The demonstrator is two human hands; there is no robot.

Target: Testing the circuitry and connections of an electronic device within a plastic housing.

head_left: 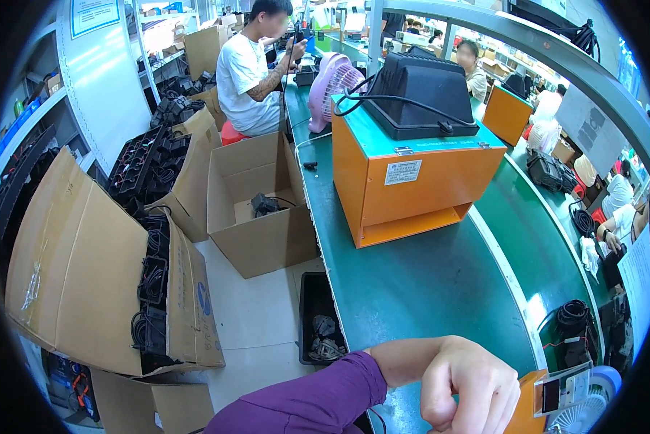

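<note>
- Down at the lower edge, I have the left hand [477,383] coming across from a purple sleeve [303,401], back of the hand turned up!
- The fingers [488,411] are bent well over and drawn in close together, tips tucked out of my sight; whether they're clenched on nothing or gripping something small, I cannot tell from here.
- The right hand is outside my view, so I can't call its fingers.
- Just right of those knuckles, the orange housing [531,416], the nearest thing to them, partly cut off by the lower edge; contact between the two I can't make out.
- What a look it has: flat orange side, a clear panel [574,387] at its edge with a small dark window, and a blue-and-white fan [592,406] right beside it.
- Up the green worktop [412,289], well apart from the hand, stands a big orange cabinet [419,195]: green top, pale label, open slot low on its front.
- And on that top sits a black tapered case [422,94], its cable looping over the side, a pink fan [332,90] just left!
</note>
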